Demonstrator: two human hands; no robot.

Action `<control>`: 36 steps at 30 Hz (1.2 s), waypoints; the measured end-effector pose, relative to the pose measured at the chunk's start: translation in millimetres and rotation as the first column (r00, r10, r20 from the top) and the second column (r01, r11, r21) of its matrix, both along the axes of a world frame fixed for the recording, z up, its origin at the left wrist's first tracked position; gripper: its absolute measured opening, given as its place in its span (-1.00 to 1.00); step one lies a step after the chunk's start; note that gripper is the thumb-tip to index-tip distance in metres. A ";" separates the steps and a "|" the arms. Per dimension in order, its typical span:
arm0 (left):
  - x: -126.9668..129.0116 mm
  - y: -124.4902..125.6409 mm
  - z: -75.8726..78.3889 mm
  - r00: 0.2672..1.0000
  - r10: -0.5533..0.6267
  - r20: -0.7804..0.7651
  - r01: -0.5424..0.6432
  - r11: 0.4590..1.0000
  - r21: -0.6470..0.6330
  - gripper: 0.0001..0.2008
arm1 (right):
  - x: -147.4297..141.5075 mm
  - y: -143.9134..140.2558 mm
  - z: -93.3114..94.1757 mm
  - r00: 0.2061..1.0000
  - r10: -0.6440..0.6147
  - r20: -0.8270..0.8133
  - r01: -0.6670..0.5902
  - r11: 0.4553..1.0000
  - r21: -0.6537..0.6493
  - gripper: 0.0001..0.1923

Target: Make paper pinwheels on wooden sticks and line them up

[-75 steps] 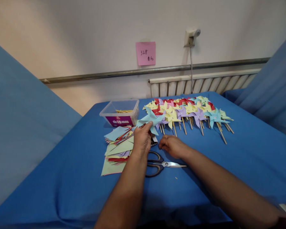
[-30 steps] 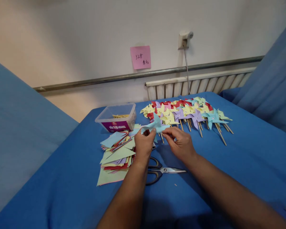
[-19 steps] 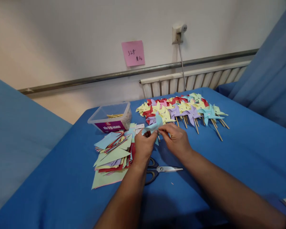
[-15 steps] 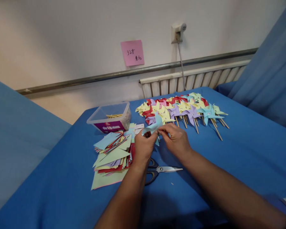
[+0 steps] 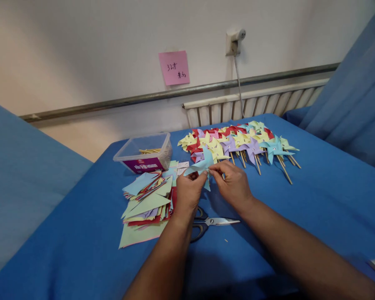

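A light blue paper pinwheel (image 5: 207,159) is between my two hands, its blades folded out. My left hand (image 5: 190,188) is closed on its lower left side, the thumb near the hub. From the right, my right hand (image 5: 233,181) pinches at the pinwheel's centre with thumb and forefinger; any small part between those fingertips is too small to make out. Below the hands lie scissors (image 5: 217,221) with dark handles, blades pointing right. My left wrist is beside a pile of coloured paper pieces (image 5: 151,204).
Finished pinwheels (image 5: 237,143) on sticks lie massed at the back right. A clear plastic box (image 5: 143,152) with wooden sticks stands at the back left. Small white cards (image 5: 183,165) are behind my left hand. A blue cloth (image 5: 90,233) covers the table; a radiator (image 5: 256,102) is behind.
The pinwheel has turned slightly, showing more of its left blade and centre. My right fingertips stay at its middle, shifted a little. The other things have not moved.
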State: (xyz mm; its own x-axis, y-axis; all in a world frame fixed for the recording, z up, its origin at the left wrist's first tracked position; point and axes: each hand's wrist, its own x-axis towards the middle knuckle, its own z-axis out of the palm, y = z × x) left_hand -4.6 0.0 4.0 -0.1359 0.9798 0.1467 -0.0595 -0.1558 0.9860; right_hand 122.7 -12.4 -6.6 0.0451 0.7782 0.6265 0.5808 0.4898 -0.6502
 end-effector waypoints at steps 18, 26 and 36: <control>3.2 -13.0 11.7 0.920 0.174 -0.352 -0.133 0.981 0.139 -0.91 | -1.5 -1.9 1.1 0.999 -0.016 -0.043 0.013 0.998 -0.066 -0.90; -0.9 -8.7 7.6 0.951 0.126 -0.282 -0.100 0.990 0.103 -0.87 | -1.4 7.3 -2.2 0.932 0.046 -0.359 -0.086 0.992 -0.095 -0.74; 0.0 -10.9 11.9 0.968 0.108 -0.228 -0.099 0.994 0.050 -0.86 | 0.9 8.2 -0.7 0.857 0.153 -0.492 -0.289 0.933 -0.213 -0.83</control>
State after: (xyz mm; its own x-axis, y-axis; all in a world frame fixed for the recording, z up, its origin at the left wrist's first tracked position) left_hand -4.6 -10.9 15.9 -0.1949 0.9552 0.2228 0.1871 -0.1868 0.9644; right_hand 123.7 -4.1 -7.3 0.0813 0.9365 0.3410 0.0785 0.3351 -0.9389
